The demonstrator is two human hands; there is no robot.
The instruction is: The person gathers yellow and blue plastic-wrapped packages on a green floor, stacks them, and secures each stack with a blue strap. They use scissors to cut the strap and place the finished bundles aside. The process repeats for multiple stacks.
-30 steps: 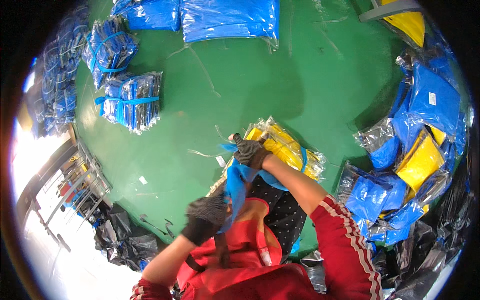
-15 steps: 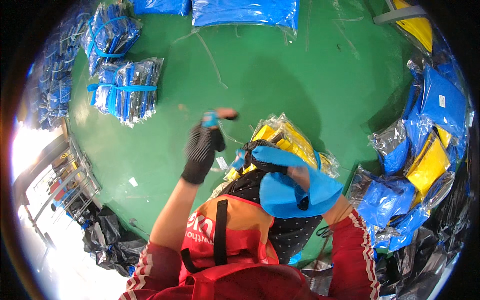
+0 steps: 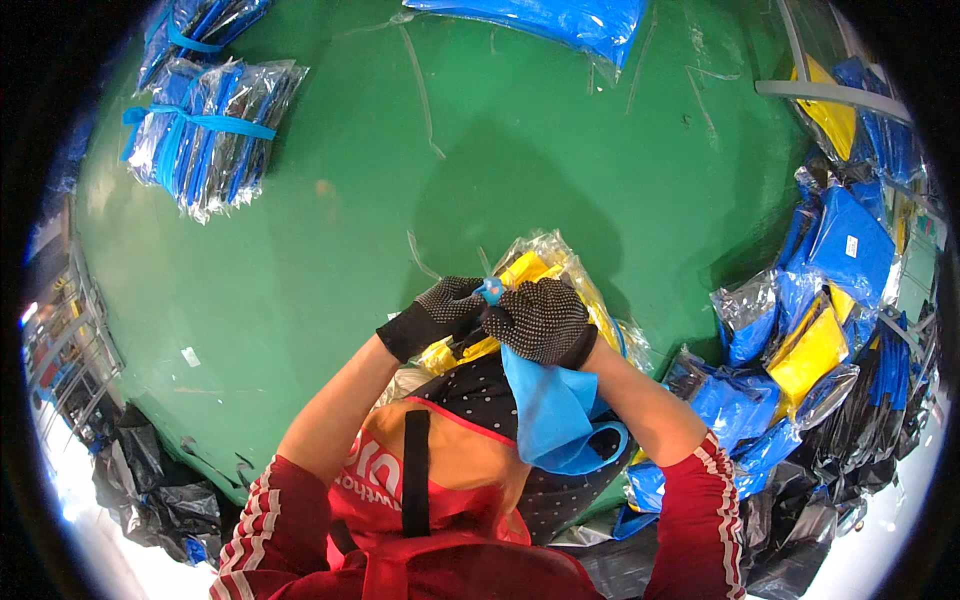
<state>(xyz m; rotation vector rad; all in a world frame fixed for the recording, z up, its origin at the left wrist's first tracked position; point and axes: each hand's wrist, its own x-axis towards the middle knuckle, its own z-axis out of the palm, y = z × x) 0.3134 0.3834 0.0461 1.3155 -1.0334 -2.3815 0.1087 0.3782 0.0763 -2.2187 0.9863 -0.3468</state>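
Note:
Both of my hands wear dark, dotted gloves with bare fingertips, and they meet in front of my lap. My left hand (image 3: 440, 312) is closed, its fingers pinching the blue cloth strip (image 3: 550, 415) close to a small bunched spot. Against it, my right hand (image 3: 543, 318) is curled round the same strip, whose wide looped tail hangs below toward my lap. Just beyond and under the hands lies a bundle of yellow packets (image 3: 528, 268) in clear plastic, partly hidden by them. A black dotted cloth (image 3: 480, 400) covers my leg.
A stack of blue packets (image 3: 210, 140) tied with a blue strip lies at the far left on the green floor (image 3: 370, 180). Blue packets (image 3: 850, 245) and a yellow packet (image 3: 810, 350) are heaped at right. Black plastic (image 3: 160, 490) lies at lower left, beside metal racks.
My left hand, held apart at the left before, has come in to meet my right hand at the strip. The strip's tail now hangs lower. The whole view has shifted.

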